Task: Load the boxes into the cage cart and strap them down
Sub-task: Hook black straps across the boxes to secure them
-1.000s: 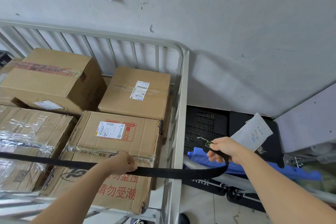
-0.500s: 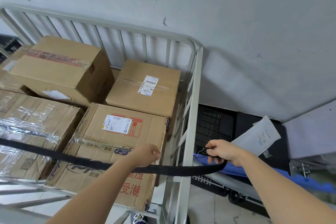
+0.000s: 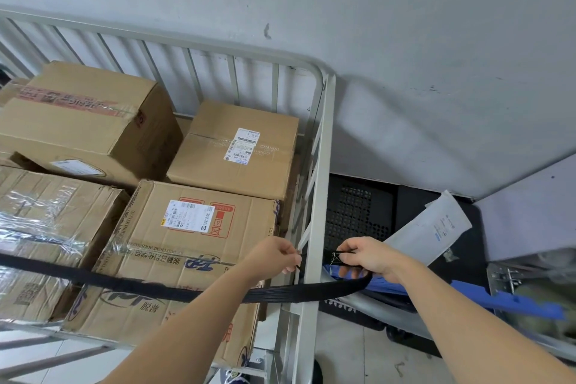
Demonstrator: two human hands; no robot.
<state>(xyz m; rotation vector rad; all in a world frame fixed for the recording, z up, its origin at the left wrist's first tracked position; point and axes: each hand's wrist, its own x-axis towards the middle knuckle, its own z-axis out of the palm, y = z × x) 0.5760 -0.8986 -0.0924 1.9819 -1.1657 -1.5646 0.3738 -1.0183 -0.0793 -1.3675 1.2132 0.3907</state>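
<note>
A wide black woven strap (image 3: 174, 289) runs across the front of the load, coming in from the left edge, crossing the taped face of the near cardboard boxes and passing out past the cart's right corner post. There it loops back up into the right hand (image 3: 369, 257), which sits just outside the pale grey metal cage cart (image 3: 314, 196), fingers curled down around the strap's stitched end, gripping it tight. On the inner side of that same post is the left hand (image 3: 274, 254), fingertips pressed together in a pinch on something small and dark right at the bars; whether that is the strap's tip or a hook I can't tell.

Inside the cage, a brown cardboard box with a white shipping label and red printed marks (image 3: 199, 234) sits nearest the hands, against the right rail. Behind it is a plainer brown box with a white label (image 3: 237, 150). To the left sit a box wrapped in shiny clear tape (image 3: 50, 227) and, behind it, a taller brown box with red tape along its top (image 3: 84, 115).

Outside the cart on the right, a black perforated plastic crate (image 3: 358, 212) stands against the grey wall (image 3: 405, 40), with a white padded mailer (image 3: 436, 227) leaning on it and a blue plastic piece (image 3: 505, 301) lying below the right forearm.
</note>
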